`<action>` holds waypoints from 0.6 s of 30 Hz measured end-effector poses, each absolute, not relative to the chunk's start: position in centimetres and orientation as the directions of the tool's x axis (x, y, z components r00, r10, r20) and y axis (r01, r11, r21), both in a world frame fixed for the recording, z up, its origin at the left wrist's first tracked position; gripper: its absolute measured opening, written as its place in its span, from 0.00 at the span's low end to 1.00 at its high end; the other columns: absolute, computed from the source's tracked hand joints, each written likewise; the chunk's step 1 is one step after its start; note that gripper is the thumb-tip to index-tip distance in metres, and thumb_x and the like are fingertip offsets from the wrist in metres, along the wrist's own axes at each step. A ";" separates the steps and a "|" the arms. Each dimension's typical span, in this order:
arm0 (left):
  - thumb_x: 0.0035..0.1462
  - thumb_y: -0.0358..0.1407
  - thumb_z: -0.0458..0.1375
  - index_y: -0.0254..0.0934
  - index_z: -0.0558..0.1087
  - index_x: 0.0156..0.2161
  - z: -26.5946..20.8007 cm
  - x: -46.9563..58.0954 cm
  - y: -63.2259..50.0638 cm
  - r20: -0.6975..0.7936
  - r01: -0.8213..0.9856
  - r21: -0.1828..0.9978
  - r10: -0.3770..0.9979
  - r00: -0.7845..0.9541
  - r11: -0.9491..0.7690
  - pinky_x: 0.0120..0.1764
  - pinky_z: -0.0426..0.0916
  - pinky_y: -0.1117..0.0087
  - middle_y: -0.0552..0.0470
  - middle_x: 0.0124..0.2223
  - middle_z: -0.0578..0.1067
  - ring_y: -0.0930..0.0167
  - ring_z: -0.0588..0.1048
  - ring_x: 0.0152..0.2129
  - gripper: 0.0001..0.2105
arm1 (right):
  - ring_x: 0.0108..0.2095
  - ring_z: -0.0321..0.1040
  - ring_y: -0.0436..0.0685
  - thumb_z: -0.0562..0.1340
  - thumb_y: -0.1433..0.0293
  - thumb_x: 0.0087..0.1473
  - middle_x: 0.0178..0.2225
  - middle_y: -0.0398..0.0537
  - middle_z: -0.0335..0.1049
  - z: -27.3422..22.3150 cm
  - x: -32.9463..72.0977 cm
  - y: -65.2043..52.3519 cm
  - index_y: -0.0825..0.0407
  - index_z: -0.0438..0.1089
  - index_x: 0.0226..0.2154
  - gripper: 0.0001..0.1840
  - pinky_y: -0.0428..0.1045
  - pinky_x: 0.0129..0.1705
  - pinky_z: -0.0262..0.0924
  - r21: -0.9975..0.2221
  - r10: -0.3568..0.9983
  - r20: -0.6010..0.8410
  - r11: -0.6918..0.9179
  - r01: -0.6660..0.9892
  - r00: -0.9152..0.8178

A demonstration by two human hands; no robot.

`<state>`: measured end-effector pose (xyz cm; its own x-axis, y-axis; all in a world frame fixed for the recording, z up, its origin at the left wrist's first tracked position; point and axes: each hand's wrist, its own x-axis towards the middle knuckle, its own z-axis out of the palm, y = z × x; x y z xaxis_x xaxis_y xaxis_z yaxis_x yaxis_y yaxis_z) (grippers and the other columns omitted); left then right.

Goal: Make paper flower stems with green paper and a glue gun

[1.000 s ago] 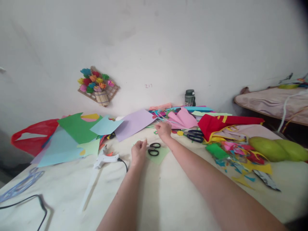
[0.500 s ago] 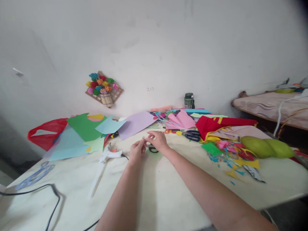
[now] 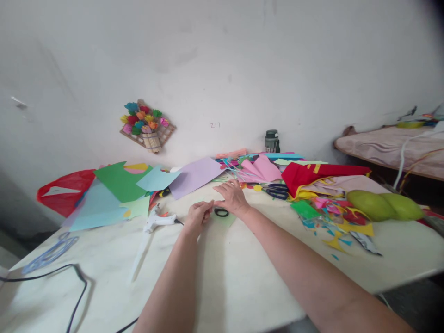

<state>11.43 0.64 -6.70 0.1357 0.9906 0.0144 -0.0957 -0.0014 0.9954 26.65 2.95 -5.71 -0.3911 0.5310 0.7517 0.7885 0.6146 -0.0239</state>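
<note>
My left hand (image 3: 199, 216) is over the middle of the table, its thumb and fingertips pressed together. Whatever it pinches, if anything, is too small to make out. Beside it, my right hand (image 3: 233, 198) has its fingers spread, and its thumb reaches across to the left fingertips. Just below the right hand lies a black ring-shaped piece (image 3: 221, 212), perhaps a scissor handle, partly covered by the hand. It rests on a pale green piece of paper (image 3: 226, 221). Left of my hands sits a white glue gun (image 3: 159, 221) with a glue stick (image 3: 139, 256) sticking out.
Coloured paper sheets (image 3: 196, 176) lie along the back. Dark-handled scissors (image 3: 277, 190), red cloth (image 3: 303, 176), paper scraps (image 3: 333, 226) and green rounded objects (image 3: 381, 206) are at right. A black cable (image 3: 81, 275) and a blue openwork piece (image 3: 52, 254) lie at left.
My right hand's fingers have spread away from the left fingertips, and only its thumb still reaches them. More of the black ring shows. The view has shifted slightly.
</note>
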 end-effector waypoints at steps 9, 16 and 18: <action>0.40 0.43 0.57 0.33 0.64 0.16 -6.6 11.5 1.0 0.113 0.090 0.989 0.990 0.083 -0.121 0.15 0.44 0.76 0.59 0.12 0.57 0.82 0.51 0.10 0.14 | 0.38 0.58 0.60 0.53 0.53 0.48 0.37 0.53 0.68 -6.0 27.1 3.1 0.54 0.65 0.43 0.26 0.55 0.47 0.41 0.004 0.534 0.748 0.592 0.806 -0.395; 0.41 0.42 0.57 0.33 0.63 0.17 -6.3 11.3 0.7 0.045 0.090 0.994 0.989 0.144 -0.058 0.15 0.41 0.77 0.58 0.14 0.59 0.83 0.50 0.10 0.14 | 0.39 0.58 0.60 0.53 0.50 0.46 0.38 0.53 0.68 -6.0 27.3 3.3 0.53 0.65 0.43 0.28 0.54 0.47 0.40 -0.023 0.557 0.725 0.608 0.793 -0.406; 0.41 0.41 0.58 0.32 0.62 0.19 -6.3 11.2 0.6 -0.005 0.029 1.000 0.976 0.217 -0.001 0.15 0.39 0.77 0.57 0.15 0.60 0.84 0.49 0.10 0.14 | 0.39 0.59 0.59 0.53 0.48 0.44 0.38 0.53 0.68 -6.0 27.4 3.3 0.54 0.65 0.43 0.31 0.54 0.47 0.40 -0.030 0.542 0.738 0.622 0.782 -0.402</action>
